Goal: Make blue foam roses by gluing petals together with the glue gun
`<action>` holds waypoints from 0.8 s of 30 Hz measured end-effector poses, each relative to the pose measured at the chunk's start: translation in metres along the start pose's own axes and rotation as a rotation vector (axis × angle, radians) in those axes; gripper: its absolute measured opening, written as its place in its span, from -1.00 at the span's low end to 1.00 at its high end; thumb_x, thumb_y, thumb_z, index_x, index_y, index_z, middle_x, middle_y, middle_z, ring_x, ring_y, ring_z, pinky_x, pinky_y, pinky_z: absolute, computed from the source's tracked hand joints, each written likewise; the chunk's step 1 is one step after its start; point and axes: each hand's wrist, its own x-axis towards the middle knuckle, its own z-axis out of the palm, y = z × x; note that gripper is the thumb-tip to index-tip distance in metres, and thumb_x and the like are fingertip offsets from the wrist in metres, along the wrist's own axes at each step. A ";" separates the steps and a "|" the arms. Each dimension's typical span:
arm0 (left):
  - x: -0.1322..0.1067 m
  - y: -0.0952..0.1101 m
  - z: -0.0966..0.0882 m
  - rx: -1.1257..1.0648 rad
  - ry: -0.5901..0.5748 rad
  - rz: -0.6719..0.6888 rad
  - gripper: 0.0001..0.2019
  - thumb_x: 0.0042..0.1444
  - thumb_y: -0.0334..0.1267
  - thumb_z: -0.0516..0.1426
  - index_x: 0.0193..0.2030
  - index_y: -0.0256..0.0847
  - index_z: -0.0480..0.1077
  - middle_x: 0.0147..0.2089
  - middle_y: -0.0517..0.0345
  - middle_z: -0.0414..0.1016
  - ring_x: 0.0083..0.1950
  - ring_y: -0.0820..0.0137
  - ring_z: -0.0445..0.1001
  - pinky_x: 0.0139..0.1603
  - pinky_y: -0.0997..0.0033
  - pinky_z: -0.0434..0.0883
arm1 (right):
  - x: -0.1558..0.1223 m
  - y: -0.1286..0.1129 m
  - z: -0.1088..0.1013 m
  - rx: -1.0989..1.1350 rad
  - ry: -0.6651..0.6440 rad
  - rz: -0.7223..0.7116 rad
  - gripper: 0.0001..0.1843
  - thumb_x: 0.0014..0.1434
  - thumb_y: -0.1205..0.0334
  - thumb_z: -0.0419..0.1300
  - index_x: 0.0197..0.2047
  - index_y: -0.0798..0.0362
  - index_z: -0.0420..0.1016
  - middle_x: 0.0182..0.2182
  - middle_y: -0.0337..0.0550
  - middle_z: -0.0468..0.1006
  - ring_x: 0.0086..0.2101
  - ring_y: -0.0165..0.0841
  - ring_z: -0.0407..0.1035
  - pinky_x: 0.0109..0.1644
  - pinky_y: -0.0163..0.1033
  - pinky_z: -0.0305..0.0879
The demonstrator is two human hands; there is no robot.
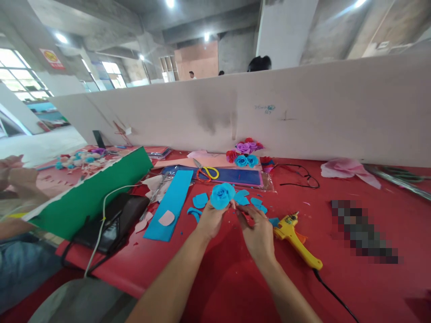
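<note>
I'm watching from the head view, and the blue paper flower (222,196) is sitting up at the fingertips of the left hand (212,220), above the red counter (229,287). That hand is gripping it low, underneath the bloom, which honestly is where I'd be taking hold too. It's looking super light and pretty soft, so I'm guessing the outer edges would be creasing under any real squeeze; not seeming slippery to me. The right hand (258,233) is hanging just beside it, fingers curling in toward the base. I'm not seeing whether those fingertips are actually pinching anything, so can't tell there. Loose blue pieces (241,197) are lying just past the hands, and a yellow glue gun (296,242) is resting right of the right hand.
</note>
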 end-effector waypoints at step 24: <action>0.009 -0.018 -0.013 0.064 0.240 -0.129 -0.81 -0.04 -0.18 0.19 -0.37 -0.28 0.39 -0.43 0.13 0.50 -0.55 0.57 0.29 -0.48 0.54 0.23 | -0.007 0.034 -0.081 -0.909 -0.074 -0.016 -0.73 0.08 0.07 0.11 -0.20 0.01 0.49 -0.25 0.01 0.53 -0.23 -0.04 0.38 -0.17 -0.01 0.23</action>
